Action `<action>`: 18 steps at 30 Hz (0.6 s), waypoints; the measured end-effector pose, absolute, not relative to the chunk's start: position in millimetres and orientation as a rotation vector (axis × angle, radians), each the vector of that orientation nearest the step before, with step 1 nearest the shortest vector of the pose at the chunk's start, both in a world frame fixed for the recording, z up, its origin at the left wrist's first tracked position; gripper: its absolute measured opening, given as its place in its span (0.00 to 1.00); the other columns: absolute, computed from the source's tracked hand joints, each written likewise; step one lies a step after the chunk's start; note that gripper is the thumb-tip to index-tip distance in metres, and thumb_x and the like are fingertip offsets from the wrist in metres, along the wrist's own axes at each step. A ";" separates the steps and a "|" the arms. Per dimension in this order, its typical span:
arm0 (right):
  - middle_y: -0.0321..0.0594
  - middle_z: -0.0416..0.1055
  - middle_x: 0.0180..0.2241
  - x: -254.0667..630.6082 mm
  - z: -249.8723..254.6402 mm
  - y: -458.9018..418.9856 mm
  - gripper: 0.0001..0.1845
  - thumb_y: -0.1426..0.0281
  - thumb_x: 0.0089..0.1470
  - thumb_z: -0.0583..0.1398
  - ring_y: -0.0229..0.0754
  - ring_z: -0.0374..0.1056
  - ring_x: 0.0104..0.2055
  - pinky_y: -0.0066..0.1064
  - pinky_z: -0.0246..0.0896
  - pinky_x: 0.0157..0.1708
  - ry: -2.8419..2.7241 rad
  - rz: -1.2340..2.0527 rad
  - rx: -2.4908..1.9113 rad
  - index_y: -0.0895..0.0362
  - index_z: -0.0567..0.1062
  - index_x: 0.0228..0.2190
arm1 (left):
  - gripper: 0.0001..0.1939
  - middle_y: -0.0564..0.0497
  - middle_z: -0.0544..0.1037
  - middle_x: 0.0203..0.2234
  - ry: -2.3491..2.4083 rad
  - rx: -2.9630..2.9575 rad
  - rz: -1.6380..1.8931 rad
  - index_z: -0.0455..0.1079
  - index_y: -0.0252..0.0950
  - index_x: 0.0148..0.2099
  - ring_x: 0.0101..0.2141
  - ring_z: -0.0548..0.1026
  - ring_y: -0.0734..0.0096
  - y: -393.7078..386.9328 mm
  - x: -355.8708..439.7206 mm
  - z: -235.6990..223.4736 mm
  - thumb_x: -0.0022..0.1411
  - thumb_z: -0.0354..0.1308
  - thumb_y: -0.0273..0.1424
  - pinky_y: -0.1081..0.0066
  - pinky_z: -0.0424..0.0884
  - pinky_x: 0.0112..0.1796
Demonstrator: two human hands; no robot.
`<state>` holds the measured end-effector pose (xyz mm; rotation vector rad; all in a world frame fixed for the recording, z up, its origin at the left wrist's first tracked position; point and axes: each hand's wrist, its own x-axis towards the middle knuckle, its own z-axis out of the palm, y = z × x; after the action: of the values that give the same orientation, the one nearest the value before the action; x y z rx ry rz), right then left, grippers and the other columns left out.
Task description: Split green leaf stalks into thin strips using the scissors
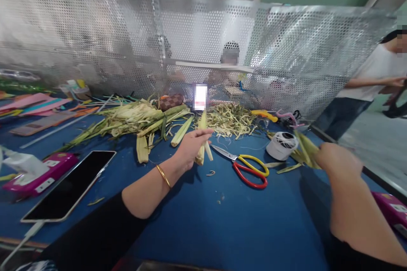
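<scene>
My left hand (pixel 193 146) is closed around a pale green bundle of folded leaf strips (pixel 202 125), which stands nearly upright above the table. At the right, my right hand (pixel 338 159) is blurred, its fingers closed on wide green leaf strips (pixel 307 150). Between the hands lie scissors (pixel 251 170) with one yellow and one red handle, blades pointing toward my left hand. A white round device with a dark grille (pixel 282 145) stands beside the leaf strips at my right hand.
A pile of long leaf strips (pixel 130 118) and a heap of thin shreds (pixel 232 119) lie at the back before a perforated metal screen (pixel 203 21). A phone (pixel 71 186) and magenta power strip (pixel 47 173) lie left. A person (pixel 365 72) stands beyond the right edge.
</scene>
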<state>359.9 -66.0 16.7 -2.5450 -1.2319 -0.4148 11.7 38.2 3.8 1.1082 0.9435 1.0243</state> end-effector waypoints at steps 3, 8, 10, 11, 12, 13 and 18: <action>0.64 0.72 0.33 348.7 24.5 -63.6 0.13 0.63 0.46 0.58 0.62 0.70 0.35 0.44 0.59 0.27 -1.132 -0.425 -2.655 0.61 0.76 0.27 | 0.09 0.45 0.78 0.36 0.932 1.085 1.007 0.78 0.34 0.36 0.29 0.72 0.73 35.5 11.6 5.8 0.51 0.61 0.26 0.73 0.68 0.30; 0.40 0.76 0.34 308.9 26.9 -61.1 0.14 0.65 0.49 0.57 0.44 0.70 0.34 0.32 0.61 0.33 -1.857 0.232 -2.218 0.52 0.77 0.37 | 0.08 0.45 0.78 0.35 0.937 1.074 0.986 0.77 0.34 0.36 0.29 0.71 0.74 30.4 12.4 10.8 0.52 0.60 0.26 0.74 0.67 0.29; 0.38 0.76 0.35 296.7 13.9 -54.5 0.14 0.72 0.42 0.60 0.43 0.70 0.34 0.30 0.59 0.31 -2.038 0.268 -2.272 0.52 0.78 0.35 | 0.07 0.45 0.78 0.36 0.926 1.074 0.991 0.77 0.34 0.35 0.29 0.71 0.74 29.3 12.4 12.5 0.53 0.60 0.26 0.74 0.67 0.29; 0.40 0.76 0.34 292.2 6.2 -50.1 0.14 0.75 0.40 0.61 0.44 0.70 0.35 0.30 0.57 0.30 -2.081 0.184 -2.344 0.52 0.78 0.32 | 0.07 0.45 0.78 0.36 0.922 1.073 0.994 0.77 0.34 0.35 0.29 0.71 0.74 29.1 12.1 13.2 0.53 0.60 0.26 0.74 0.67 0.29; 0.41 0.76 0.31 288.7 -1.0 -45.6 0.12 0.78 0.39 0.60 0.45 0.70 0.34 0.30 0.56 0.29 -2.089 0.148 -2.385 0.54 0.78 0.28 | 0.07 0.45 0.78 0.36 0.920 1.071 0.996 0.77 0.34 0.35 0.29 0.71 0.74 29.2 11.7 13.8 0.53 0.60 0.26 0.74 0.68 0.29; 0.43 0.75 0.29 286.3 -6.9 -41.7 0.10 0.79 0.39 0.59 0.45 0.70 0.32 0.30 0.54 0.27 -2.088 0.119 -2.413 0.55 0.77 0.25 | 0.07 0.45 0.78 0.36 0.918 1.067 0.998 0.77 0.34 0.36 0.29 0.71 0.73 29.5 11.1 14.2 0.52 0.60 0.26 0.74 0.68 0.29; 0.41 0.70 0.20 283.9 -7.6 -38.5 0.11 0.77 0.45 0.57 0.42 0.66 0.25 0.30 0.49 0.23 -2.085 0.081 -2.401 0.55 0.69 0.16 | 0.09 0.41 0.77 0.39 0.863 1.052 1.014 0.77 0.33 0.38 0.31 0.74 0.71 31.8 8.9 14.1 0.56 0.58 0.29 0.73 0.71 0.32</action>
<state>283.9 -38.5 -7.6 -2.4009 -2.0847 0.0809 8.9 31.8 14.1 1.0525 0.8628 1.0144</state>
